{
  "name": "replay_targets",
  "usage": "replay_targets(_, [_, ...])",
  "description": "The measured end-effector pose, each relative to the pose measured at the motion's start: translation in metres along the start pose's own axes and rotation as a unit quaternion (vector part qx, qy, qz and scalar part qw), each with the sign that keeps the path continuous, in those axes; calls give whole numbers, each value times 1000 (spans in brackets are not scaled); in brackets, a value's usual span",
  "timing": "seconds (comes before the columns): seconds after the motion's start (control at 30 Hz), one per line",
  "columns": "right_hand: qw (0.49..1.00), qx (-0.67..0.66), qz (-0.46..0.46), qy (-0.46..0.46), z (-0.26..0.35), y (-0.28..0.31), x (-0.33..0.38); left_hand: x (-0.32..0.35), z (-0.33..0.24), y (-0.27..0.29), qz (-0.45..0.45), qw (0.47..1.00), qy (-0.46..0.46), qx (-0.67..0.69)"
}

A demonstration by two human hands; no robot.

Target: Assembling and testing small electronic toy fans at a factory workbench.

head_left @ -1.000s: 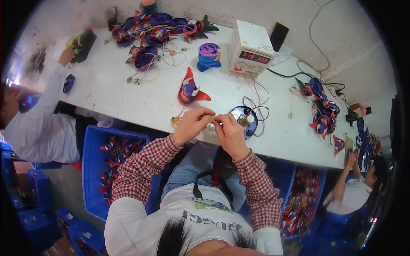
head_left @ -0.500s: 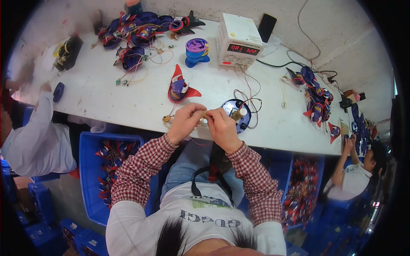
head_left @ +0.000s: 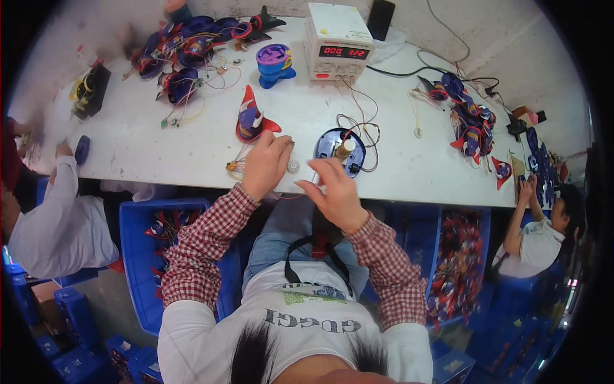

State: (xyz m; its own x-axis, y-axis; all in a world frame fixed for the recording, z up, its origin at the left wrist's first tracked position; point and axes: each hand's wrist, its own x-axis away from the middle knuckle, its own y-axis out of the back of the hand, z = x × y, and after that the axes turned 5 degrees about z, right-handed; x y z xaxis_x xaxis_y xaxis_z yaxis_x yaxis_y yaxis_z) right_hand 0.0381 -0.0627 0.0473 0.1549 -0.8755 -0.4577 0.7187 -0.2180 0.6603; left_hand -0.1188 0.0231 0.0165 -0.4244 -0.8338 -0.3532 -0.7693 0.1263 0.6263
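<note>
My left hand is over the table's front part, its thumb and fingers pressed together; whatever may be between the fingertips is too small to make out. My right hand hovers at the table edge, thumb and forefinger apart, with nothing visible between them. Between the hands lies a small round silver piece. Just beyond my left hand is a red and purple winged toy part, with thin wires and a small yellowish part by my wrist. A round dark-blue base with a brass-coloured cylinder sits beyond my right hand.
A white power supply with leads stands at the back, beside a blue cup-like toy. Wired toy parts are heaped back left, more on the right. Blue bins flank my legs. A person works at each side.
My hands were together at the fingertips and have parted; the right one has moved nearer to me and its fingers have spread. The whole view has shifted slightly.
</note>
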Motion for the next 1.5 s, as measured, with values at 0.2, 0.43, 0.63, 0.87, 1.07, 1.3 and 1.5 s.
replay_targets(0.2, [978,-77,-112,-156,-33,43,8,-9,-18,-33,29,983,-139,-112])
replay_targets(0.43, [996,40,-62,-59,-63,23,-26,-32,-15,-68,137,982,-83,-103])
replay_targets(0.63, [986,135,-61,71,-57,20,-16,-36,-24,-65,164,969,-26,-181])
replay_targets(0.87, [979,61,-152,-123,-95,124,-2,-16,-37,-45,28,980,-148,-126])
replay_targets(1.07, [961,94,-124,-229,-161,144,13,3,36,57,-79,996,28,29])
replay_targets(1.3, [920,258,-203,-215,-122,126,4,-31,106,82,126,979,106,120])
replay_targets(1.5, [986,19,151,68,9,-19,-29,-51,117,73,177,963,92,184])
